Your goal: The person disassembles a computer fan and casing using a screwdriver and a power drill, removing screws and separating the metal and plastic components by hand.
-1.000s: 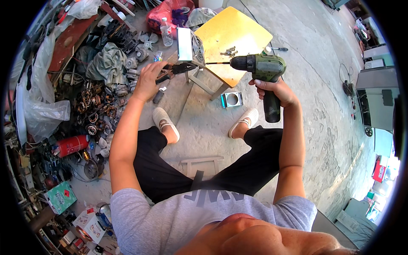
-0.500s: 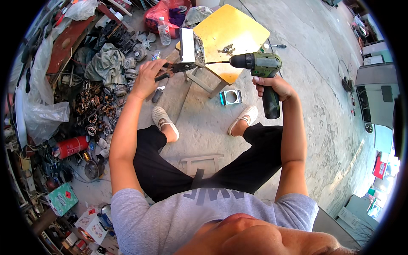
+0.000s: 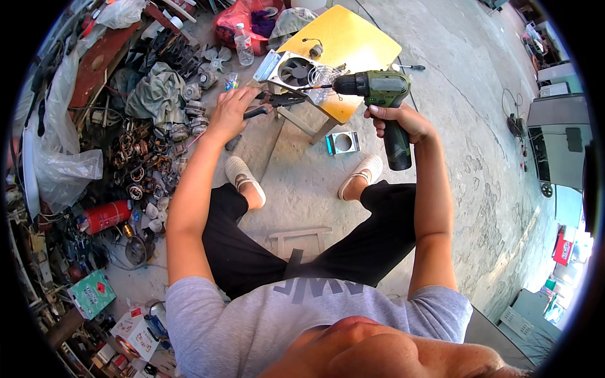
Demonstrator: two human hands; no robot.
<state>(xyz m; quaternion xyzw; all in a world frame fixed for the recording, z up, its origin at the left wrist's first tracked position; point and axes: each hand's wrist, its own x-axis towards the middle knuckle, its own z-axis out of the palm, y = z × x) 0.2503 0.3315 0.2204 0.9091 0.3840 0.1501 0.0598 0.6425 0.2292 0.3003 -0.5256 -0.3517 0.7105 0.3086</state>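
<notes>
My right hand (image 3: 406,123) is wrapped around the grip of a green and black cordless drill (image 3: 386,87). The drill's long thin bit points left, its tip close to the jaws of the pliers (image 3: 285,99). Those pliers have dark handles and are held in my left hand (image 3: 230,114), the jaws at the near edge of a fan unit (image 3: 294,72). This unit, a silver frame with dark blades and a wire guard, lies face up at the left part of a yellow-topped stool (image 3: 359,41). What the jaws pinch cannot be made out.
Behind the fan, a small motor-like part (image 3: 316,50) with a wire sits on the stool. A clear bottle (image 3: 244,47) and red bag (image 3: 230,28) stand beyond. Metal parts (image 3: 142,142) heap up at left. On the floor lie a square frame (image 3: 343,143) and a screwdriver (image 3: 413,67).
The fan unit has gone from standing on edge to lying face up, its wire guard now showing. The drill has shifted slightly left, and my left hand with the pliers slightly right.
</notes>
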